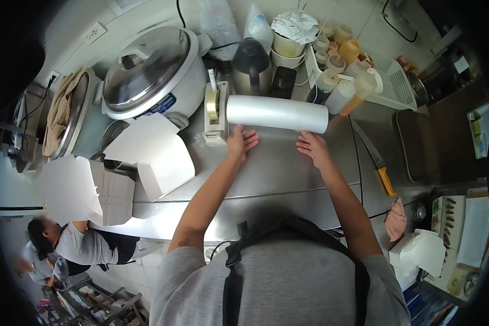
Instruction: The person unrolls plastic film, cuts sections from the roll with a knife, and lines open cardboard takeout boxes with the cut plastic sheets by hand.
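Observation:
A thick roll of whitish, translucent plastic [277, 113] lies lengthwise on the steel counter. My left hand [242, 143] is just in front of the roll's left end, fingers stretched out and holding nothing. Near the right end, my right hand [313, 148] is open too, its fingers pointing inward. Both hands are at the roll's front edge; whether the fingertips touch it I cannot tell. Beside the roll's left end stands a tape dispenser [216, 117] with a roll of yellowish tape.
A large rice cooker [146, 70], an open white carton [165, 163] and stacked cartons [117, 195] are at left. Behind stand a kettle [251, 65] and sauce bottles [340, 96]. A knife [384, 176] with a yellow handle lies right. Other people are at lower left.

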Available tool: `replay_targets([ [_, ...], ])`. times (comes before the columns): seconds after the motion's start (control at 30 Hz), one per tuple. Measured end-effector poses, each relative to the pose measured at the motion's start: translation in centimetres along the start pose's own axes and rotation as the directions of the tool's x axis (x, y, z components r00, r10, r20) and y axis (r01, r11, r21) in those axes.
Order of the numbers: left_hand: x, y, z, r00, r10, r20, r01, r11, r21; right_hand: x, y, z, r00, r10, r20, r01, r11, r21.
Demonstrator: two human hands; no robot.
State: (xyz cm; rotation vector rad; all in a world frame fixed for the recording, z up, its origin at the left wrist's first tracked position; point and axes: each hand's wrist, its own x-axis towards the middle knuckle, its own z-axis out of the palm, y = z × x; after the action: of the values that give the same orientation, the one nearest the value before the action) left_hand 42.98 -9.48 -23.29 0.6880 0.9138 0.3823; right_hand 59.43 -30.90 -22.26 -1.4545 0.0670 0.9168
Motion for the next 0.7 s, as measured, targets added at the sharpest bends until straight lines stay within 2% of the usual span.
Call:
replay_targets([
  [0.07,0.5,-0.4,0.4,0.996,0.053,-0.070,-0.051,0.998,0.029,0.4,-0.5,0.0,0.999,0.040,0.006,-0.040,0.999,-0.001],
  [0.17,0.6,-0.4,1.3,0.988,0.049,-0.149,-0.046,0.999,0.021,0.6,-1.5,0.0,0.997,0.079,0.015,-0.078,0.997,-0.025],
  [0.37,1.3,-1.2,0.4,0.982,0.105,-0.160,-0.105,0.994,0.010,1.0,-1.7,0.6,0.982,0.105,0.156,-0.101,0.994,-0.031],
  [0.47,-0.5,-1.0,0.0,0.980,0.113,-0.167,-0.100,0.991,0.085,-0.2,-2.6,2.6,0.951,0.162,0.264,-0.136,0.984,-0.113],
  [0.57,-2.7,-0.5,-0.7,0.995,0.080,-0.064,-0.073,0.992,0.105,0.0,-1.9,4.3,0.966,0.175,0.188,-0.164,0.984,-0.072],
  [0.7,-4.5,-1.0,-2.2,0.997,0.066,0.033,-0.070,0.989,0.134,0.4,-1.1,4.2,0.992,0.117,0.048,-0.112,0.989,-0.094],
])
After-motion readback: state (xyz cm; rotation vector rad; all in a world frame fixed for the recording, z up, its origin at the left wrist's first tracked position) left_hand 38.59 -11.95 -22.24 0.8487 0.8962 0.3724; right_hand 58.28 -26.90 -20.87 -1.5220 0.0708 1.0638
